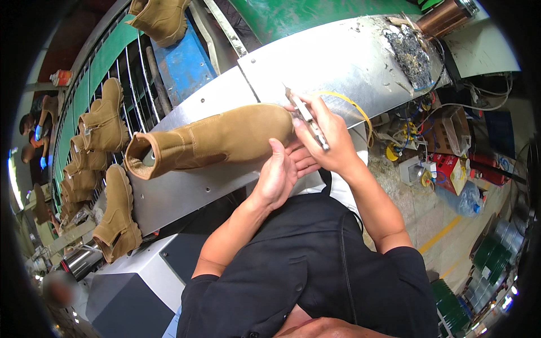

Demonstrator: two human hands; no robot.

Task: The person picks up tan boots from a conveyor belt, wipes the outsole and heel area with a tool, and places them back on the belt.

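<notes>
A tan suede ankle boot (pixel 220 138) lies lengthwise over the metal table, its shaft opening to the left and its rounded toe to the right. My left hand (pixel 280 172) is beside the toe, palm turned up, thumb raised by the boot's near side and fingers stretched out. Gripped in my right hand (pixel 327 132) is a slim white-and-silver tool (pixel 305 114) with a thin pointed tip. That tip points up and away, just beyond the toe. My right fingers partly cover the end of the toe.
The metal table (pixel 321 56) carries a dark, crusted patch (pixel 414 53) at its far right. More tan boots (pixel 104 121) stand on a wire rack at left. A yellow cable (pixel 352 104) loops over the table's edge. Cables, boxes and a plastic bottle (pixel 465 200) clutter the right side.
</notes>
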